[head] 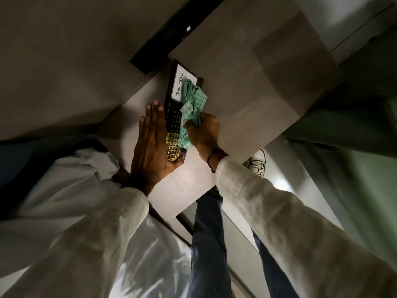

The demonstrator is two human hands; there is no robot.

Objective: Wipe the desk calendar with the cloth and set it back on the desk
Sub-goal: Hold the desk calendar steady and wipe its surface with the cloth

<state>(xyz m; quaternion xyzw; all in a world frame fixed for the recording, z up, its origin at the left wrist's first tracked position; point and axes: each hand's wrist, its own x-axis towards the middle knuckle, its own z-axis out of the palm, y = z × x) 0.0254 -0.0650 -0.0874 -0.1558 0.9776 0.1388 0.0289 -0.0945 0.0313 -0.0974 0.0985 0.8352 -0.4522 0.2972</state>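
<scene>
A black desk calendar (173,114) lies flat on the pale wooden desk (247,100), with a white "To Do" panel at its far end and a gold grid at its near end. My left hand (151,147) holds its left edge, fingers stretched along the side and thumb under the near end. My right hand (205,134) grips a green checked cloth (193,104). The cloth is pressed on the right side of the calendar and covers part of the white panel.
A long black bar-shaped object (176,33) lies on the desk just beyond the calendar. The desk's near corner is at the lower middle, with my leg and a white shoe (256,162) on the floor beyond its edge. A wall rises at the left.
</scene>
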